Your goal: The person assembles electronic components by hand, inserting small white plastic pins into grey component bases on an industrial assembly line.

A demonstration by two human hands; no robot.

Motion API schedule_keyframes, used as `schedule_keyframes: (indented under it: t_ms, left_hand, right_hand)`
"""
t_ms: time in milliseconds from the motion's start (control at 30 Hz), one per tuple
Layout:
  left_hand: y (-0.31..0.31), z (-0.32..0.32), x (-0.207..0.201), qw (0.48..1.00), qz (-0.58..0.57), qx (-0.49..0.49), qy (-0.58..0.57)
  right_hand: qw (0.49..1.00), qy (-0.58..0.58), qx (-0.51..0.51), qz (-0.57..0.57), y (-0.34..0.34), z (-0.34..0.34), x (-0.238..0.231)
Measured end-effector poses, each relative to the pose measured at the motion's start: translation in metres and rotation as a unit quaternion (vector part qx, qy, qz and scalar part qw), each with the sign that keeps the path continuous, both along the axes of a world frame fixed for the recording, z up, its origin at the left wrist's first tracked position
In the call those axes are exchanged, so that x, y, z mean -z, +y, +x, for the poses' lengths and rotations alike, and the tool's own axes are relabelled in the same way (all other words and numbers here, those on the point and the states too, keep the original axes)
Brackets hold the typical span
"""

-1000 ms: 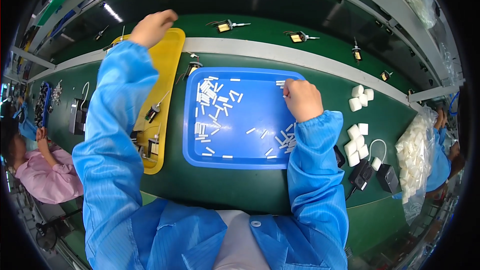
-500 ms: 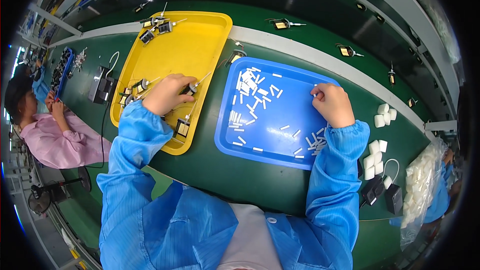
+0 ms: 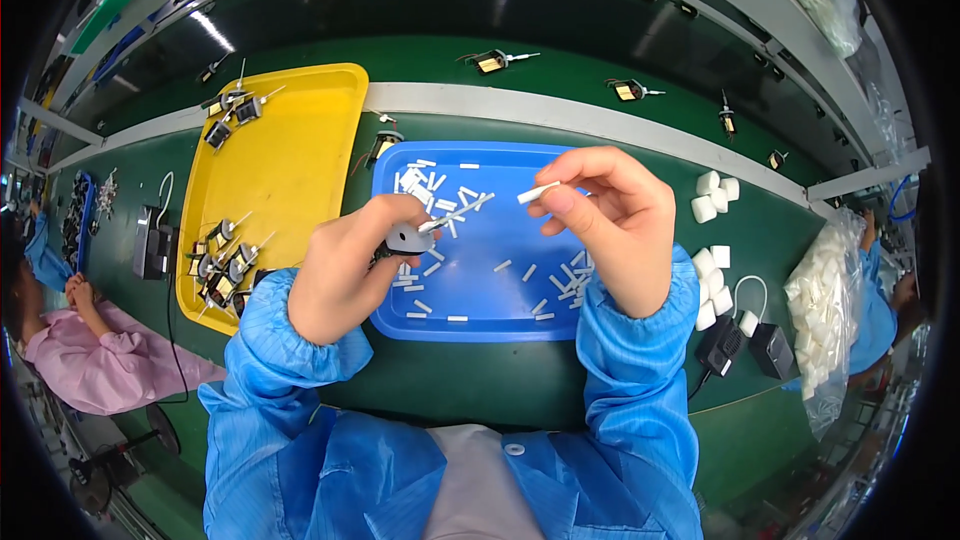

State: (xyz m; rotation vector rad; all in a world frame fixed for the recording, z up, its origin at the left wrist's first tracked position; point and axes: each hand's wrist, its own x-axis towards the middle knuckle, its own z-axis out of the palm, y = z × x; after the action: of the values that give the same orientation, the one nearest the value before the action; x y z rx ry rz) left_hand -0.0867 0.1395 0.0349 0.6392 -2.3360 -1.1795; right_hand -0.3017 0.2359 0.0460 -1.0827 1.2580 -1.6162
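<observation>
My left hand [image 3: 345, 265] is closed round a small black-and-grey motor-like part [image 3: 404, 239], its thin shaft pointing up and right. Between thumb and fingertips my right hand [image 3: 625, 230] pinches a short white tube [image 3: 538, 193]. The tube is a small distance from the shaft's tip, not touching it. Both hands are above the blue tray [image 3: 480, 295], where many loose white tubes [image 3: 412, 180] lie, mostly at its left side and lower right. To the left, the yellow tray [image 3: 290, 155] holds more such parts [image 3: 222, 265] in its near end and far corner.
White foam-like blocks [image 3: 712, 198] sit right of the blue tray, near black adapters [image 3: 770, 350] and a clear bag [image 3: 825, 290] of similar blocks. Beyond a grey rail [image 3: 480, 105], more motor-like parts lie on a green strip. A person in pink [image 3: 110, 350] sits at the left.
My left hand has lifted a motor-like part out of the yellow tray and moved right. My right hand has come left from the blue tray's right side, now showing a white tube. The view has shifted.
</observation>
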Motion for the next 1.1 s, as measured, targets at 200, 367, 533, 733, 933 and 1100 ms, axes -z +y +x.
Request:
schedule_keyframes:
  t_ms: [200,367,533,733,933,1100]
  left_hand:
    - [0.003,-0.013,-0.001,1.0,-0.012,0.02,0.01]
    - [0.001,-0.016,0.002,0.999,-0.036,0.01,0.001]
    - [0.0,-0.019,0.003,0.999,-0.041,0.016,-0.003]
    - [-0.002,-0.021,0.004,0.997,-0.08,0.02,-0.004]
    - [-0.003,-0.027,0.007,0.994,-0.103,0.021,0.009]
    - [-0.002,-0.035,0.006,0.987,-0.155,0.029,0.017]
  right_hand:
    - [0.999,0.038,0.016,-0.007,0.003,0.0,-0.003]
    - [0.998,0.044,0.035,-0.006,0.004,-0.002,-0.003]
    - [0.994,0.102,0.041,-0.001,0.003,-0.006,-0.001]
    - [0.995,0.092,0.041,0.009,0.004,-0.008,-0.002]
    - [0.994,0.108,0.019,0.025,-0.001,-0.005,0.005]
    - [0.978,0.205,0.026,0.004,-0.004,0.002,0.009]
